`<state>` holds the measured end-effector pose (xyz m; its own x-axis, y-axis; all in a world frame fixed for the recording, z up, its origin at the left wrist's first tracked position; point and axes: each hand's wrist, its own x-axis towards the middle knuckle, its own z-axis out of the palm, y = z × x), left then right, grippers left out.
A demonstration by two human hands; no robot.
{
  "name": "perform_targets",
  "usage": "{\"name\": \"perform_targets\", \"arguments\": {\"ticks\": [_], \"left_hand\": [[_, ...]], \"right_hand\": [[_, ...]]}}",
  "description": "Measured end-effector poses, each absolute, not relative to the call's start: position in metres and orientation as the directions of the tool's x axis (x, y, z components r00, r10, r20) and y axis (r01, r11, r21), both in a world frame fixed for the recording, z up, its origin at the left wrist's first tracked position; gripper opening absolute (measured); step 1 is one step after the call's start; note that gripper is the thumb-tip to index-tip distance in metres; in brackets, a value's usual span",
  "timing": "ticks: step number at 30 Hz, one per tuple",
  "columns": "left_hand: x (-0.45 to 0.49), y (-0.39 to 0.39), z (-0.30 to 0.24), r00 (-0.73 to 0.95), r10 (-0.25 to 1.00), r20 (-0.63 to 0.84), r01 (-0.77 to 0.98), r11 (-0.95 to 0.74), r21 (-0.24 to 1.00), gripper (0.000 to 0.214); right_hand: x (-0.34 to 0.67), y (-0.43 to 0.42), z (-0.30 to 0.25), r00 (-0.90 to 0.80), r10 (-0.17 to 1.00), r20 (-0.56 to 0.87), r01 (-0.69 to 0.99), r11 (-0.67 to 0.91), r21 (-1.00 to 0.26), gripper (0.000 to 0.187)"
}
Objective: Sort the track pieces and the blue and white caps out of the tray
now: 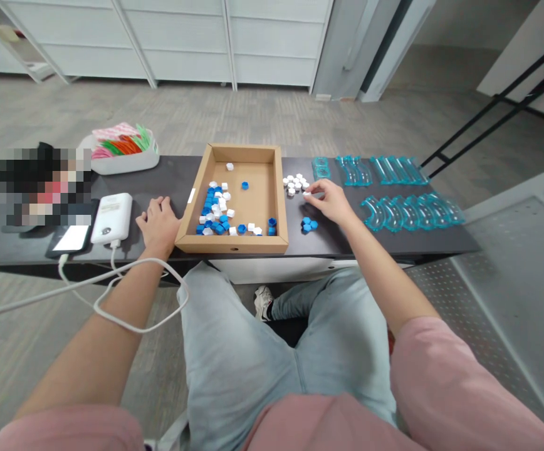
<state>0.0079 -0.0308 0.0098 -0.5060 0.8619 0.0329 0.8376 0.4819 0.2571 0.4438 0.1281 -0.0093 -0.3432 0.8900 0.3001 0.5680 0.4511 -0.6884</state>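
Note:
My right hand (331,199) pinches a small white hexagonal piece (306,193) between thumb and fingers, low over the table to the right of the box. Just left of it lies a cluster of white hexagonal pieces (295,182). Below the hand, nearer to me, sits a small group of blue hexagonal pieces (308,224). The shallow cardboard box (257,245) contains mixed blue and white pieces, mostly heaped toward its left and front. My left hand (158,224) rests on the table beside the box's left wall, fingers spread, holding nothing.
Teal transparent plastic parts (401,213) lie in rows on the right. A white power bank (112,219) and a phone (72,235) are on the left, their white cable (126,266) looping over my left forearm. Behind them stands a white basket (126,164) of colourful strips.

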Motion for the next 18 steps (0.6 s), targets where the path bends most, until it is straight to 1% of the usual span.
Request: {"name": "perform_targets", "arguments": {"ticks": [4,7,10,12,14,16,18], "left_hand": [[0.010,-0.031,0.012,-0.510,0.860,0.037,0.836,0.485,0.256,0.070],[0.009,-0.031,0.010,-0.518,0.855,0.033,0.834,0.495,0.244,0.070],[0.007,-0.030,0.009,-0.516,0.856,0.027,0.837,0.497,0.229,0.069],[0.006,-0.030,0.009,-0.515,0.857,0.018,0.838,0.499,0.220,0.070],[0.006,-0.030,0.010,-0.513,0.858,0.004,0.838,0.501,0.215,0.071],[0.007,-0.030,0.011,-0.512,0.859,-0.003,0.838,0.501,0.217,0.071],[0.008,-0.030,0.011,-0.510,0.860,-0.004,0.839,0.499,0.218,0.071]], "right_hand": [[0.436,0.137,-0.018,-0.446,0.851,0.276,0.605,0.514,-0.609,0.013],[0.429,0.138,-0.023,-0.397,0.865,0.306,0.636,0.500,-0.588,0.012],[0.430,0.136,-0.026,-0.330,0.878,0.346,0.648,0.477,-0.594,0.006],[0.432,0.133,-0.025,-0.296,0.882,0.366,0.644,0.468,-0.605,0.004],[0.428,0.130,-0.019,-0.296,0.868,0.398,0.616,0.492,-0.615,0.005],[0.415,0.125,-0.007,-0.372,0.826,0.423,0.565,0.563,-0.603,0.008],[0.389,0.116,0.010,-0.520,0.749,0.410,0.511,0.658,-0.553,0.012]]}}
